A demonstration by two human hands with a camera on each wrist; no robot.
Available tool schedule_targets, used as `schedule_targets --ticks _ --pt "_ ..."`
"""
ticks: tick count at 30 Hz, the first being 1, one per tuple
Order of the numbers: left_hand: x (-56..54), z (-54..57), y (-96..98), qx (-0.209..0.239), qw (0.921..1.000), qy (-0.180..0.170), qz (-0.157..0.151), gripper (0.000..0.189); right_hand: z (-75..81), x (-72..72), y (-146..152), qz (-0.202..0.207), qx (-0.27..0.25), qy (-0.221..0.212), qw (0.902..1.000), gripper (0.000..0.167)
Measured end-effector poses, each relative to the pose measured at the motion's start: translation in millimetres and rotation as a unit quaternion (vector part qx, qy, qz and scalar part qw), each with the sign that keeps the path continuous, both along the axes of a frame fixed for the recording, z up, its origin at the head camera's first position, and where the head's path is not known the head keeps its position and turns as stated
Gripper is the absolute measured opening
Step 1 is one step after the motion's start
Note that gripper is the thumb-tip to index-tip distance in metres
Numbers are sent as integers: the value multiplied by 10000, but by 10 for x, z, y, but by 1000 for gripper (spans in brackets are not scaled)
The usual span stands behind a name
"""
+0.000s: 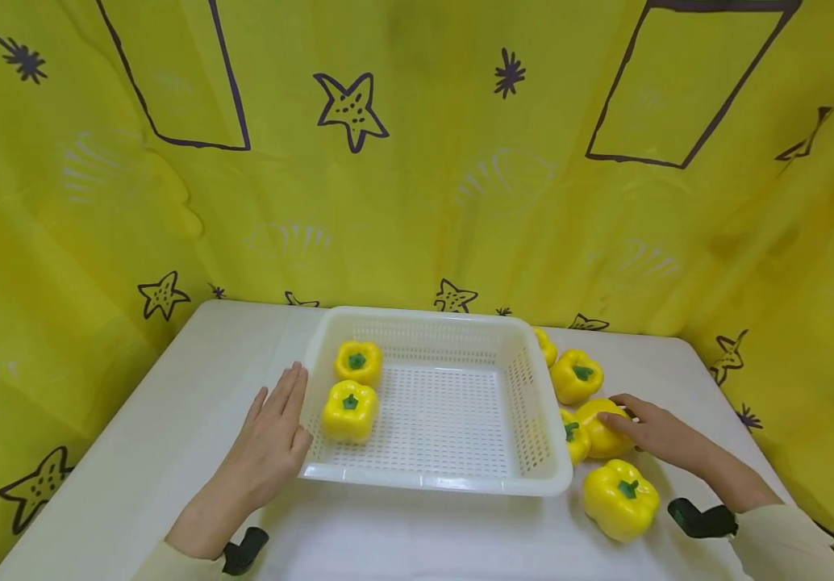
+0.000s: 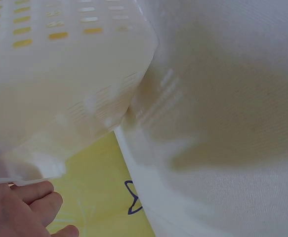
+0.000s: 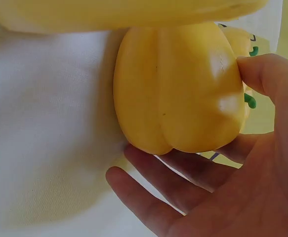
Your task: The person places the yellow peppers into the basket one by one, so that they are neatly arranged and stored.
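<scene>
A yellow bell pepper point(image 1: 596, 432) with a glossy, ribbed body lies on the table right of the white basket point(image 1: 431, 482). My right hand point(image 1: 667, 436) holds this pepper from its right side, the thumb on one side and the fingers around the other. In the right wrist view the thumb presses against the pepper point(image 3: 178, 89), and the fingers spread along its opposite side. My left hand point(image 1: 272, 444), fingers straight, is at the basket's left rim. Inside the basket, two yellow peppers, a rear one point(image 1: 359, 363) and a front one point(image 1: 350, 411), stand along the left wall, green stems up.
Several more yellow peppers are right of the basket: a rear pepper point(image 1: 577, 377), one against the basket wall point(image 1: 574, 436) and a front one point(image 1: 620, 500). The white table point(image 1: 417, 537) meets a yellow curtain point(image 1: 417, 202) with dark drawings behind and at both sides.
</scene>
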State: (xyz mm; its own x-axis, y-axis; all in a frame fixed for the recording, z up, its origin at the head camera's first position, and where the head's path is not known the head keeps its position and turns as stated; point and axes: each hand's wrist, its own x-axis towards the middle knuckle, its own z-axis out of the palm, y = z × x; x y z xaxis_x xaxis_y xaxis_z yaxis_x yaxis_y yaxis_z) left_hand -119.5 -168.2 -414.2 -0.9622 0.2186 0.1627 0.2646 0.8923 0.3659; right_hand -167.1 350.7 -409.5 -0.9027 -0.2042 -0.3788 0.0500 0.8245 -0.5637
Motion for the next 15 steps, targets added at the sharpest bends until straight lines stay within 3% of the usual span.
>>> schedule_targets --ticks 7,15 --pt "1 8 -1 -42 10000 14 7 68 -33 -39 7 -165 -133 -23 9998 66" --pt "-5 12 8 -16 10000 13 -12 69 -1 -34 -23 -115 428 722 9964 57"
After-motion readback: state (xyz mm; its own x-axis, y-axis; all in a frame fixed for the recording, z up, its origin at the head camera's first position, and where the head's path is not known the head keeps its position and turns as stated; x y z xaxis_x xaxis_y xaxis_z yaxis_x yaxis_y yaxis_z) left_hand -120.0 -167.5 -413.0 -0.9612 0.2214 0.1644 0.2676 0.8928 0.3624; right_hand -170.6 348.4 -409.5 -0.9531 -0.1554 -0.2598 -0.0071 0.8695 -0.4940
